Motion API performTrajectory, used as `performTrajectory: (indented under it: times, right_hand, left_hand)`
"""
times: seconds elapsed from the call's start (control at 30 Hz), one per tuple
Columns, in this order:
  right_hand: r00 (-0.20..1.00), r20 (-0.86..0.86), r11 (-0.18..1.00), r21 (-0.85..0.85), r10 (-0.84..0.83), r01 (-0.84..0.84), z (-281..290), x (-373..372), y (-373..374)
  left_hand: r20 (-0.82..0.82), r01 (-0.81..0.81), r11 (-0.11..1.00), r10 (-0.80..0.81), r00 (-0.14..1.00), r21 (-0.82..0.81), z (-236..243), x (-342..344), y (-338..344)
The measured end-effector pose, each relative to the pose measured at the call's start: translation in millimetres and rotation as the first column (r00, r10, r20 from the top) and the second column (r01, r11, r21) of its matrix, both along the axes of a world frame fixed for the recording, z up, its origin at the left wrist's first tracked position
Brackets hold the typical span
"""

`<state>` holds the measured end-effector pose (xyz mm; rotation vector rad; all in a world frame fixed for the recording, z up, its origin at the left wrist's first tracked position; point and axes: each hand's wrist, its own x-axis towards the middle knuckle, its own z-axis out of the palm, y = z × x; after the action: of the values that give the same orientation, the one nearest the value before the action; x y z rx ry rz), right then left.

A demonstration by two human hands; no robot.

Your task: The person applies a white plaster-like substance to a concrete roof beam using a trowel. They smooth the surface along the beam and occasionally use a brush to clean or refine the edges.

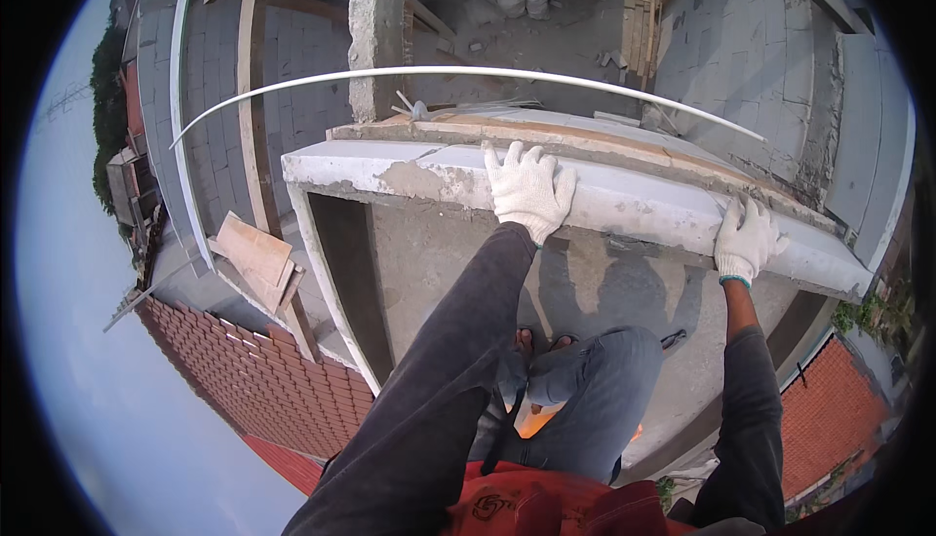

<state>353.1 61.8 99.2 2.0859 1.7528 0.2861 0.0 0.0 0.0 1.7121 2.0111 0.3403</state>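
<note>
My left hand (531,190), in a white knitted glove, lies on the top of a pale, mortar-smeared wall ledge (639,205), its fingers spread and pointing away from me. Farther right, my right hand (747,240), gloved the same way, rests on that ledge with the fingers over its upper face. Neither hand holds any object that I can see. A strip of wood (478,130) and rough mortar run along the ledge's far side. Beyond it, a thin white pipe (429,71) stretches across in a curve.
A rough concrete post (375,39) rises past the ledge, with timber beams (255,97) to its left. Below me is a grey concrete floor (585,273). Loose boards (255,255) lie at left, above a brown tiled roof (263,370). Sacks (524,2) sit on the lower floor.
</note>
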Motion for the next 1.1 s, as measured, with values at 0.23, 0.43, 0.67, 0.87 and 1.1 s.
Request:
performTrajectory:
  times: [0.23,0.43,0.67,0.87,1.1]
  right_hand:
    - [0.965,-0.260,0.997,-0.080,-0.034,0.014,-81,-92,-39]
    - [0.950,-0.312,1.000,-0.011,0.016,-0.020,-77,-100,-41]
    - [0.939,-0.343,1.000,-0.009,-0.008,0.006,-68,-106,-41]
    - [0.939,-0.343,1.000,-0.020,-0.013,0.006,-66,-108,-45]
    - [0.962,-0.271,0.999,0.006,0.040,-0.040,-69,-115,-51]
  left_hand:
    - [-0.224,-0.060,0.997,0.071,0.972,0.054,17,-105,-47]
    - [-0.272,-0.065,0.998,0.055,0.961,-0.028,27,-105,-49]
    - [-0.283,-0.073,0.996,0.085,0.955,0.054,27,-107,-55]
    - [-0.274,-0.054,0.996,0.072,0.959,0.075,26,-112,-58]
    - [0.085,-0.223,0.928,0.207,0.975,0.299,56,-136,-86]
